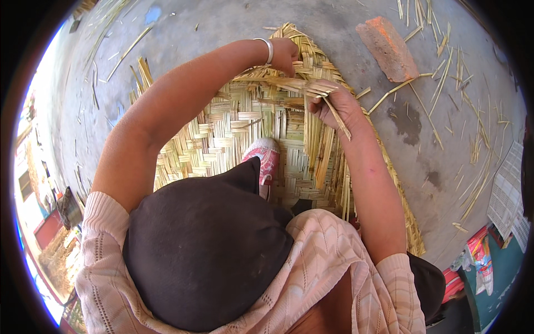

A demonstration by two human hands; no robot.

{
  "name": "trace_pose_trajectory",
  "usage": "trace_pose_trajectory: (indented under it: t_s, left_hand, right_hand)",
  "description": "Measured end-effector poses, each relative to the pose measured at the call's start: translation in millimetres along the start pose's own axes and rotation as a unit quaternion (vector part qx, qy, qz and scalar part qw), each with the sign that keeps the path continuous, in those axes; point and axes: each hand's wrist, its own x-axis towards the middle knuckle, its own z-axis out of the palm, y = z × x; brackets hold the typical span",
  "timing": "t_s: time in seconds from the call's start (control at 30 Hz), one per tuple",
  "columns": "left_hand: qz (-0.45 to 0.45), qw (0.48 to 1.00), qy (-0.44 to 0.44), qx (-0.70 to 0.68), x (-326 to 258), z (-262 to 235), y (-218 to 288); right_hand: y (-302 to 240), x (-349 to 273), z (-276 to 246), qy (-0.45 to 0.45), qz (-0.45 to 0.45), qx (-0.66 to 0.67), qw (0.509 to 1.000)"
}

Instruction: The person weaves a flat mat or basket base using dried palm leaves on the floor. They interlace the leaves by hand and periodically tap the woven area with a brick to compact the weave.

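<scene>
1. From where I stand, the woven straw mat (189,145) is spread on the grey floor (217,16) in front of the person, its folded corner pointing away from them and a plaited edge running down its right side.
2. The left hand (287,54), below a silver bangle (270,51), is up by that corner, touching the weave. Its fingers are bent inward, but they are mostly hidden from me — I cannot tell what they grasp.
3. The right hand (340,106) sits a little nearer the body, its fingers closed round a flat bunch of straw strips (317,88). The bunch lies across the mat between both hands, and one end hangs down past the wrist.
4. A pink shoe (265,158) rests on the mat, beside a knee under dark cloth (200,250).
5. Off to the right, apart from the mat, lies a reddish brick (387,49) — loose straw (442,72) is scattered around it. Further down that side are printed sheets (505,183) and a bright packet (481,261).
</scene>
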Motion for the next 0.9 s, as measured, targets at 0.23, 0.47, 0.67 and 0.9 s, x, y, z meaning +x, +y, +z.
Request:
trace_pose_trajectory:
  t_s: [0.23, 0.47, 0.67, 0.9]
  left_hand:
    - [0.019, 0.998, 0.048, 0.039, -13, 2, 8]
    - [0.043, 0.994, 0.063, 0.073, -8, 3, 12]
    - [0.052, 0.998, 0.026, 0.028, 0, -3, 3]
    - [0.073, 0.993, -0.001, 0.088, 7, -11, 2]
  right_hand:
    - [3, -3, 5, 0.039, -0.011, 0.004, 0.999]
    - [-4, -1, 1, -0.036, -0.011, 0.034, 0.999]
    - [-9, 0, 3, -0.026, 0.016, 0.083, 0.996]
    - [-14, 3, 3, -0.025, 0.008, 0.121, 0.992]
